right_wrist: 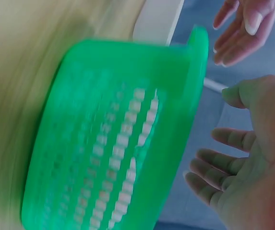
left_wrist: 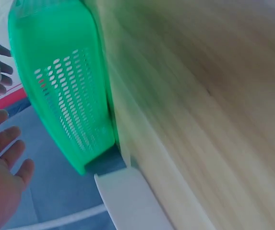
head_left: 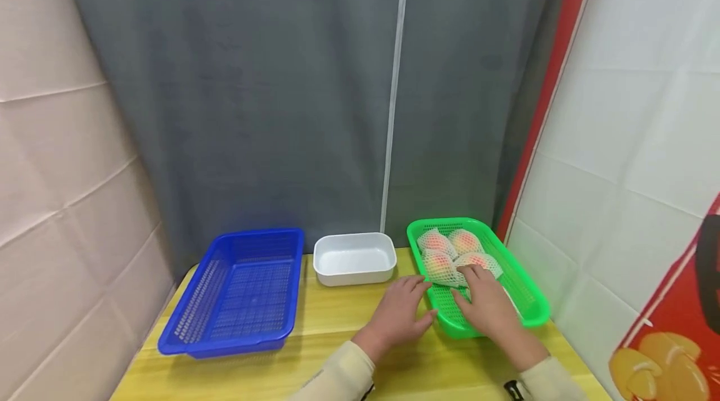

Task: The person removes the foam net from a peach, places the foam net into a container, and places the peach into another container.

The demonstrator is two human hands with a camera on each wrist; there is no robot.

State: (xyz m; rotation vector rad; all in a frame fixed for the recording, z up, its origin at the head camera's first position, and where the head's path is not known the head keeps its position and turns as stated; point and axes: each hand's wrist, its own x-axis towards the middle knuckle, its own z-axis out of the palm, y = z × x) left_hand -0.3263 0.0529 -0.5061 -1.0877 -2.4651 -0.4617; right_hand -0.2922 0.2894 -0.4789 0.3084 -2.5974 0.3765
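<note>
Several reddish-yellow round fruits (head_left: 437, 265) in white foam nets lie in the far part of a green plastic basket (head_left: 539, 316). My right hand (head_left: 490, 306) is over this basket, just in front of the fruits, its fingers relaxed and spread. Whether its fingertips touch a fruit is not clear. Beside the basket's left side is my left hand (head_left: 397, 313), its fingers spread and nothing in them. In the left wrist view, the left hand (left_wrist: 3, 167) appears apart from the basket wall (left_wrist: 55, 43). The right wrist view shows the right hand (right_wrist: 259, 163) with loosely bent fingers above the rim.
A white rectangular dish (head_left: 355, 278) stands at the back middle of the wooden table (head_left: 320, 351). To its left sits a blue perforated basket (head_left: 242, 307). A grey curtain (head_left: 253, 107) hangs behind the table, and a white wall sheet (head_left: 613, 157) stands close on the right.
</note>
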